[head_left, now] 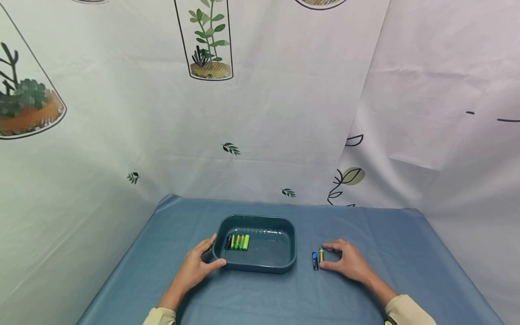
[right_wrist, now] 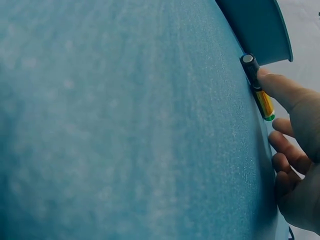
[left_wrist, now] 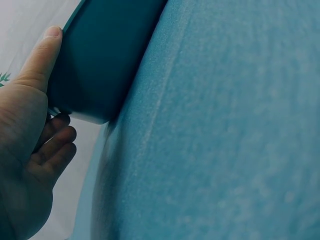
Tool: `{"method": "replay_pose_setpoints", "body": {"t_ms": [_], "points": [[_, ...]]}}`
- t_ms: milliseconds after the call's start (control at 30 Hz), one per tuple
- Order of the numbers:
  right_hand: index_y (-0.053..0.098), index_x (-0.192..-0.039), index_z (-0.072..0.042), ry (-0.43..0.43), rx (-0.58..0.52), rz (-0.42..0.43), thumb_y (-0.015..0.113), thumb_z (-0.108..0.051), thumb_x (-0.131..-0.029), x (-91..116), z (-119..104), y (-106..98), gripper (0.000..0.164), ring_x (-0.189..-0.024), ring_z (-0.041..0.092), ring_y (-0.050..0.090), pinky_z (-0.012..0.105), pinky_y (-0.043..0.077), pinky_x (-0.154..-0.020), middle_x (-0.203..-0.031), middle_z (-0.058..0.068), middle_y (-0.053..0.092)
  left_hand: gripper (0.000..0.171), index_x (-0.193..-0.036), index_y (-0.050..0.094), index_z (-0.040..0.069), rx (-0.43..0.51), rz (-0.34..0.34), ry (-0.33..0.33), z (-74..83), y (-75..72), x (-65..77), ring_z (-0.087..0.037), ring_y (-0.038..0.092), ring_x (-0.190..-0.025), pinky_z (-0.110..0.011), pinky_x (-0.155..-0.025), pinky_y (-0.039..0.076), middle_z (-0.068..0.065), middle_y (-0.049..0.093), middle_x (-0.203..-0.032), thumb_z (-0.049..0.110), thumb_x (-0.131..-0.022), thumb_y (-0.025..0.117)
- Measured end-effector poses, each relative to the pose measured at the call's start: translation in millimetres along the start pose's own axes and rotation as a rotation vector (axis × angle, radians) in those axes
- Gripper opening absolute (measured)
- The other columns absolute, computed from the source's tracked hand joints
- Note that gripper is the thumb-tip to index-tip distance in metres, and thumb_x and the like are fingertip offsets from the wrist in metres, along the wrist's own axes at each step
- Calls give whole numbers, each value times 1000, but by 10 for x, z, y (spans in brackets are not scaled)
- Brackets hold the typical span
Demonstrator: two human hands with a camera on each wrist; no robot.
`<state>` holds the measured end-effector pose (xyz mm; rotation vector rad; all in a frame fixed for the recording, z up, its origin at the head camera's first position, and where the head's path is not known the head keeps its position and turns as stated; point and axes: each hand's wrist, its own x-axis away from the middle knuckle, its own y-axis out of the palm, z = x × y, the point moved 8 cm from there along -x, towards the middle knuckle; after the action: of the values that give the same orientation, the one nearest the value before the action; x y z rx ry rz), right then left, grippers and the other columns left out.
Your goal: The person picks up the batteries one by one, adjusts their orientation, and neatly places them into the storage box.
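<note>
My left hand (head_left: 194,267) grips the left end of a dark teal rectangular tray (head_left: 260,267), thumb at the front rim and fingers along the side. Inside the tray, at its left, several batteries (head_left: 237,242) lie side by side, one dark and the others green and yellow. To the right of the tray, my right hand (head_left: 350,262) pinches a yellow battery (head_left: 321,255) with a green end between thumb and forefinger. Just left of it lies a black and blue battery (head_left: 315,261) on the cloth. In the right wrist view the dark battery (right_wrist: 250,70) partly overlaps the yellow one.
A blue cloth (head_left: 260,298) covers the table. Pale curtains (head_left: 276,113) printed with plants hang behind it and at both sides. A small bright green thing (head_left: 387,322) shows by the right sleeve at the bottom edge.
</note>
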<state>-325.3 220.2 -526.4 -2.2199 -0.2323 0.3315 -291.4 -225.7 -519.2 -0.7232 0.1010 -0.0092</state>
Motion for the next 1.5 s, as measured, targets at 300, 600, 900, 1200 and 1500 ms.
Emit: {"method": "replay_pose_setpoints", "body": {"t_ms": [300, 600, 900, 1200, 1500], "points": [[77, -118, -17, -11, 12, -26, 89, -51, -75, 2, -2, 11, 56, -95, 12, 58, 37, 49, -80, -105, -8, 66, 90, -157, 43, 15, -7, 0, 0, 12, 1, -2, -44, 49, -137, -61, -104, 47, -21, 46, -155, 42, -82, 86], [78, -114, -18, -14, 20, 3, 91, -45, -75, -7, -10, -4, 49, -93, 11, 57, 36, 49, -79, -102, -10, 66, 90, -157, 43, 16, 2, 0, -9, 21, -1, 3, -44, 48, -138, -62, -105, 46, -21, 46, -155, 42, -82, 86], [78, -115, -17, 6, 13, 21, 91, -43, -75, -14, -2, -33, 49, -93, 12, 59, 37, 50, -79, -101, -9, 66, 91, -157, 43, 15, -9, 3, 0, 27, -11, 11, -45, 49, -137, -62, -104, 46, -21, 47, -154, 43, -82, 86], [78, -114, -13, 5, 4, 63, 92, -41, -75, -36, -44, -127, 50, -97, 16, 65, 43, 55, -83, -102, -4, 69, 91, -157, 43, 15, -8, -2, 1, 26, -19, 13, -45, 50, -136, -61, -103, 47, -22, 46, -154, 43, -82, 86], [78, -114, -14, 2, 18, 86, 91, -34, -77, -64, -185, -296, 44, -95, 20, 63, 41, 53, -75, -104, -1, 69, 91, -157, 43, 16, -1, -7, -13, 25, -5, 8, -45, 48, -137, -61, -104, 47, -21, 46, -155, 43, -82, 85]]}}
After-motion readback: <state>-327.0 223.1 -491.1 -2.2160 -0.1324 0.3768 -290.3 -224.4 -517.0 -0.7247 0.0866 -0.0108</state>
